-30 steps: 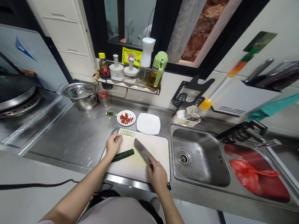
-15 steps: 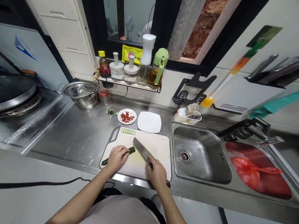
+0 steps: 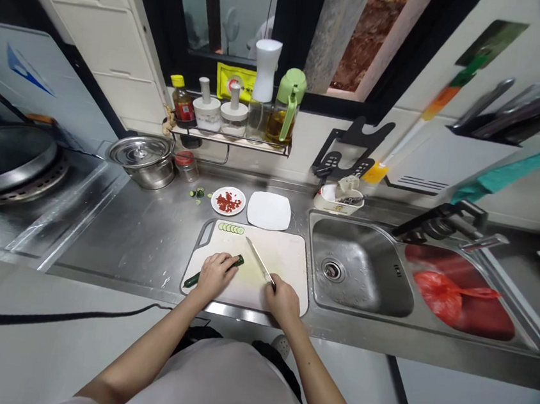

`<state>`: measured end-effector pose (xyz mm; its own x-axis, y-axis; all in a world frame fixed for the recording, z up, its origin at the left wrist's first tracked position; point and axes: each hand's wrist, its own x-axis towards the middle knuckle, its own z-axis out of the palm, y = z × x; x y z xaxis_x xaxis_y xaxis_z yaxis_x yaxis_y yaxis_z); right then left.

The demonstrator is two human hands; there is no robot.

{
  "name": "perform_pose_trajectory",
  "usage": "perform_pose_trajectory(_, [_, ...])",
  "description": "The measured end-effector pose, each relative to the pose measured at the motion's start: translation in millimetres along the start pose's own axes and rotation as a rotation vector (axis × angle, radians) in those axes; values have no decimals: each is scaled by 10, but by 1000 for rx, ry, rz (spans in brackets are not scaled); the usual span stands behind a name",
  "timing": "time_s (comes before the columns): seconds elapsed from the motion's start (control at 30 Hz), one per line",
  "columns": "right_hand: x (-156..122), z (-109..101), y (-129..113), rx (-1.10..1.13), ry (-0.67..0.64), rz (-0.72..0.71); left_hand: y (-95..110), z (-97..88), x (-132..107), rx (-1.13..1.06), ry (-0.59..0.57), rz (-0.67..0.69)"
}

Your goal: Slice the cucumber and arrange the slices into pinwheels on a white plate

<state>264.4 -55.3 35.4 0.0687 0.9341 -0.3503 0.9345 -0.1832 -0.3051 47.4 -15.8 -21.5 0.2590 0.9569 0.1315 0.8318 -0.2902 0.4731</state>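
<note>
My left hand [image 3: 217, 273] is closed over a dark green cucumber [image 3: 191, 281], whose two ends show on either side of the fingers. The cucumber lies slantwise on a white cutting board [image 3: 245, 292]. In my right hand [image 3: 283, 298] is the handle of a kitchen knife [image 3: 259, 259]. Its blade points away from me and stands nearly on edge, a little right of the cucumber's cut end and apart from it. A row of overlapping cucumber slices [image 3: 231, 228] lies along the board's far left edge.
Behind the board stand a plate of chopped red pieces [image 3: 227, 201] and a white plate [image 3: 269, 211]. Green scraps [image 3: 197, 192] lie to their left, near a lidded steel pot [image 3: 142, 159]. The sink [image 3: 364, 270] adjoins on the right; a red bag [image 3: 438, 297] sits in its second basin.
The knife has turned from showing its broad side to standing more on edge. My left hand has shifted slightly right along the cucumber. The whole view has tilted a little.
</note>
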Motion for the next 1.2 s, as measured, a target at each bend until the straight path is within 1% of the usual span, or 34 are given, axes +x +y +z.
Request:
perform_pose_trajectory(0.1, [23,-35,-40,-44,-42,16,3,6,50,1,-23,-3])
perform_pose_trajectory(0.3, [53,-119,-152,-53,-106,-63,-40,53,116,-12,-38,40])
perform_pose_trajectory(0.47, [51,-165,-246,-86,-134,-76,-44,51,115,-16,-32,93])
perform_pose_trajectory(0.77, [43,-133,-364,-95,-148,-89,-26,39,112,-33,-6,94])
perform_pose_trajectory(1.0, [40,-125,-389,-101,-182,-81,-35,63,112,-20,60,141])
perform_pose_trajectory(1.2, [53,-128,-442,-120,-188,-87,-37,56,122,-13,53,148])
